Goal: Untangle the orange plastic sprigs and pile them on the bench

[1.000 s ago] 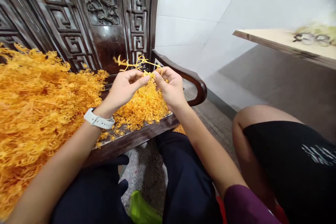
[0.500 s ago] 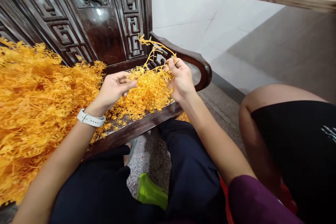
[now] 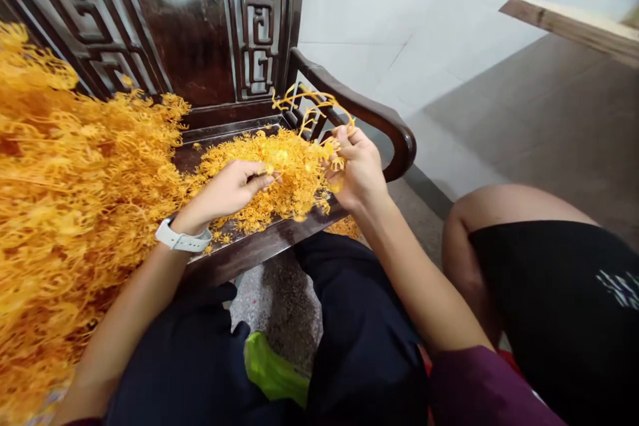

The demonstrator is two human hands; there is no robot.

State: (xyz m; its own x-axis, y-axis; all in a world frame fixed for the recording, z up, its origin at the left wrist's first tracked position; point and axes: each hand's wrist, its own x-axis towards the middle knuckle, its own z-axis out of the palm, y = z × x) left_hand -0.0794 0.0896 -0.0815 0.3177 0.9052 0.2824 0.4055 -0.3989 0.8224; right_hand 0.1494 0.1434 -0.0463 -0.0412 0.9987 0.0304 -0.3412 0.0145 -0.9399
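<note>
Above the small pile, our right fingers hold a sprig, likely light, bendy, best pinched at one end; left fingers, we can't tell.

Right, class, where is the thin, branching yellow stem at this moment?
In the head view, the thin, branching yellow stem is in the upper middle, held by the right hand, with the dark, curved wooden armrest behind it.
</note>
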